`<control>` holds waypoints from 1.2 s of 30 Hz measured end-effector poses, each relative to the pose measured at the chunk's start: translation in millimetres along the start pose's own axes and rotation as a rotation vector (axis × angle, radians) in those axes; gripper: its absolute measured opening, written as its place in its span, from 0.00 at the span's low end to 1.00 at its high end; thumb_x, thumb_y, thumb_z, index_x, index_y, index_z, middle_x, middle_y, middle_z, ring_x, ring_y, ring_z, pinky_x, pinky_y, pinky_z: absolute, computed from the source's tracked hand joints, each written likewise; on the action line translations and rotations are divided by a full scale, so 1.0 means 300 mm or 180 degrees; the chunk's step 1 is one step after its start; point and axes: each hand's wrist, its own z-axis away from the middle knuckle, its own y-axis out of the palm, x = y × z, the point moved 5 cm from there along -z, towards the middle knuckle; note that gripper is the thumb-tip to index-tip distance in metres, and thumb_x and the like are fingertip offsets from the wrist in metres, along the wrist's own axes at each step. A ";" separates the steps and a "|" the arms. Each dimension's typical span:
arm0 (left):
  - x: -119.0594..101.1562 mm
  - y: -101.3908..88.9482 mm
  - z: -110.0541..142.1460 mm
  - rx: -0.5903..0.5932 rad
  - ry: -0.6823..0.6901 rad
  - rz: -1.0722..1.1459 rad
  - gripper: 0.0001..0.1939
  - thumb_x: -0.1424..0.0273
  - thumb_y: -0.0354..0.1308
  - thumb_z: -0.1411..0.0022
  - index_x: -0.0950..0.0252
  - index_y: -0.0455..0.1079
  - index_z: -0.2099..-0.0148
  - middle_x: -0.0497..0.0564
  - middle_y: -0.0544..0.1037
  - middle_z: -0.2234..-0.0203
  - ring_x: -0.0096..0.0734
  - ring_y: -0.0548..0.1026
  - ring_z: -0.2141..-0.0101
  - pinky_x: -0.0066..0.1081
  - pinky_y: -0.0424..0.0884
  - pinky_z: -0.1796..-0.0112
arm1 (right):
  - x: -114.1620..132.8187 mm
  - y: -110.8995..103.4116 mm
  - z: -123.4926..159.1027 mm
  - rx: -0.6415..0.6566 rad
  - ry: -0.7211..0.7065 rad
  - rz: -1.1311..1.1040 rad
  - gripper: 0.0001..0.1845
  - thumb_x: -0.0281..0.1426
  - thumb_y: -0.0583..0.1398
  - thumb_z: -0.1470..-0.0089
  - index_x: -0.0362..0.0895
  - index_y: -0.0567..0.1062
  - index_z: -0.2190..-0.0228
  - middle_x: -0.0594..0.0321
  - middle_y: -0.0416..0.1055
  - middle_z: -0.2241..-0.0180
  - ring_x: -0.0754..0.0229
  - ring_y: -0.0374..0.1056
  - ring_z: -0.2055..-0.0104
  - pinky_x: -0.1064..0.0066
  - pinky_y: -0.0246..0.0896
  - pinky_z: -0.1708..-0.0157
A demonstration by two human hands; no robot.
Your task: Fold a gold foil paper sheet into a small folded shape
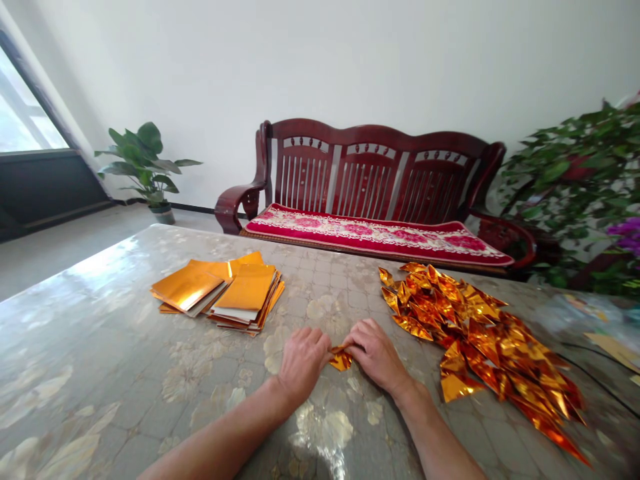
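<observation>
Out to the left of the hands, two neighbouring stacks of flat sheets [247, 288] lie on the patterned surface [140, 393], smooth, bright orange-gold on top, edges fanned unevenly, pale layers peeking out beneath. Moving right, here's the left hand [304, 360], fingers curled in and pinching one end of a small foil piece [342, 362]. And there's the piece itself, right between the hands, low over the surface: shiny, creased, deep orange-gold, its lower part widening below the fingers, its ends hidden by them. On its other side the right hand [374, 352] grips too, thumb and fingers drawn together. Then, right of the hands, a glittering heap of folded pieces [470, 320], all sharp points and angular facets, flashing amber and gold!
</observation>
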 end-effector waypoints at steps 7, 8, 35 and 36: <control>-0.036 0.011 0.037 -0.0019 0.0510 -0.0500 0.02 0.71 0.55 0.33 0.62 0.66 0.62 0.49 0.72 0.68 0.37 0.68 0.66 0.36 0.61 0.65 | 0.009 0.006 0.012 -0.0133 -0.0224 0.0412 0.05 0.27 0.60 0.41 0.46 0.74 0.69 0.62 0.69 0.67 0.57 0.61 0.60 0.65 0.57 0.59; -0.041 0.010 0.042 0.0001 0.0577 -0.0521 0.02 0.72 0.55 0.33 0.62 0.66 0.61 0.49 0.72 0.68 0.37 0.68 0.66 0.36 0.61 0.66 | 0.010 0.005 0.014 -0.0137 -0.0235 0.0456 0.06 0.27 0.60 0.40 0.46 0.74 0.69 0.62 0.69 0.67 0.57 0.61 0.60 0.65 0.57 0.59; -0.005 -0.017 0.004 0.0581 -0.0347 0.0360 0.07 0.63 0.60 0.37 0.62 0.72 0.63 0.48 0.76 0.66 0.34 0.74 0.64 0.31 0.61 0.65 | -0.037 -0.004 0.024 0.0192 0.0227 0.0028 0.04 0.28 0.63 0.46 0.48 0.73 0.69 0.66 0.69 0.66 0.58 0.63 0.59 0.66 0.56 0.59; 0.000 -0.018 -0.003 0.0638 -0.0473 0.0454 0.08 0.63 0.61 0.38 0.61 0.72 0.60 0.48 0.77 0.66 0.34 0.75 0.64 0.31 0.62 0.64 | -0.036 -0.005 0.024 0.0211 0.0227 0.0029 0.04 0.28 0.63 0.46 0.48 0.72 0.69 0.66 0.69 0.66 0.58 0.63 0.59 0.66 0.56 0.59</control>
